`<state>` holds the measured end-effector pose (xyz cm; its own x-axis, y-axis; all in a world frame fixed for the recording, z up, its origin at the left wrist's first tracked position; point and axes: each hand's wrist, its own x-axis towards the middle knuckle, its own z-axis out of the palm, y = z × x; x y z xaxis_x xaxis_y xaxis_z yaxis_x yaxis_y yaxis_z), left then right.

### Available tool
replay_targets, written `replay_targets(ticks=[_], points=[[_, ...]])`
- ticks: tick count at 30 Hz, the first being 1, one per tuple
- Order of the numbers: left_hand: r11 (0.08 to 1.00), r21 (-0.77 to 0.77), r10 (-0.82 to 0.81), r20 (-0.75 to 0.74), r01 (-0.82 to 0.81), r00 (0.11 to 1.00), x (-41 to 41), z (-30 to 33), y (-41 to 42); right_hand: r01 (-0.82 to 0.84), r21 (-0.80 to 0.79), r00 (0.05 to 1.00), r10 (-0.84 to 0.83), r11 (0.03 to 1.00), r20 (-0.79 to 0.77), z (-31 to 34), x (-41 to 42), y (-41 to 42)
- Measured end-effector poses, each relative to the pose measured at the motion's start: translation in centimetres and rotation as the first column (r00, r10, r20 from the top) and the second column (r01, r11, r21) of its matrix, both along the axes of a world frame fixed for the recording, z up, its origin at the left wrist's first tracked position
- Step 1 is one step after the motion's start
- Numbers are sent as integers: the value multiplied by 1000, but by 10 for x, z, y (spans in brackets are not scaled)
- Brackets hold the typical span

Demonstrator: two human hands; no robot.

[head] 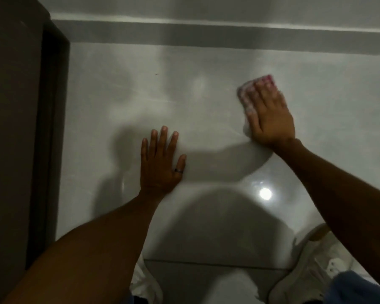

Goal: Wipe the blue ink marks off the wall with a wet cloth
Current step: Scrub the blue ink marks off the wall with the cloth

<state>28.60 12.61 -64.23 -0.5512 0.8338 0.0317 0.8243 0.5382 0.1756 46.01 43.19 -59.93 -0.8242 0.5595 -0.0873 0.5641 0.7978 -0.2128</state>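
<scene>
Right hand (270,115) in right-centre of frame, palm flat, fingers together, pressing cloth (248,95) against wall (119,95). Cloth pale with pink-red pattern, edges showing past fingertips and along hand's left side; blurred. Left hand (160,161) at centre, flat on wall, fingers spread, holding nothing; dark ring (178,171) on thumb. Blue ink marks not discernible, perhaps lost to dim light and blur. Dark door frame (51,128) down left edge. White shoe (305,266) at lower right.
</scene>
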Motion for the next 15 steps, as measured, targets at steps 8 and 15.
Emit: replay_targets(ticks=[8, 15], points=[[999, -31, 16, 26, -15, 1000, 2, 6, 1, 126, -150, 992, -122, 981, 35, 13, -136, -52], [999, -44, 2, 27, -1, 1000, 1, 6, 0, -181, -115, 982, 186, 977, 32, 7, -55, -112]])
